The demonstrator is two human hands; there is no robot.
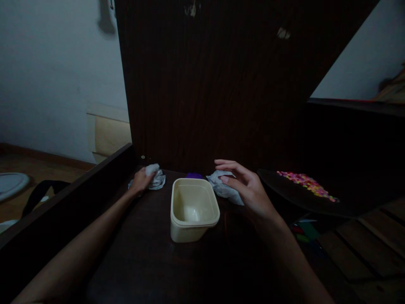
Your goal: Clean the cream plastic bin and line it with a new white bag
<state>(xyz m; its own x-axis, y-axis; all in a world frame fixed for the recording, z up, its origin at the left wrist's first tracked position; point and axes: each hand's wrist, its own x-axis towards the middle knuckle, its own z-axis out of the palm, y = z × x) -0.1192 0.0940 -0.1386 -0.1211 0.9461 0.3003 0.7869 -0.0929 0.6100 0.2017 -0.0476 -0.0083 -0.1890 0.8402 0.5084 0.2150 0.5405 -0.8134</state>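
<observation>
A cream plastic tub point(193, 232) stands upright between my hands on the dark wooden surface, its open top facing me with nothing visible inside. To its left, my left hand point(140, 182) is closed on a crumpled whitish bundle point(159, 179), which looks like thin plastic or tissue. On the right, my right hand point(245, 183) hovers with thumb and fingers apart. Just behind those fingers lies a second crumpled whitish bundle point(223, 185); I cannot tell whether they touch it. A purple item point(194, 175) shows partly behind the tub.
A tall dark wooden panel point(205, 93) rises behind the surface, and a raised dark side board point(79, 181) runs along the left. At right, small pink and yellow pieces point(308, 185) lie on a dark curved ledge point(278, 190). Wooden slats point(354, 249) lie lower right.
</observation>
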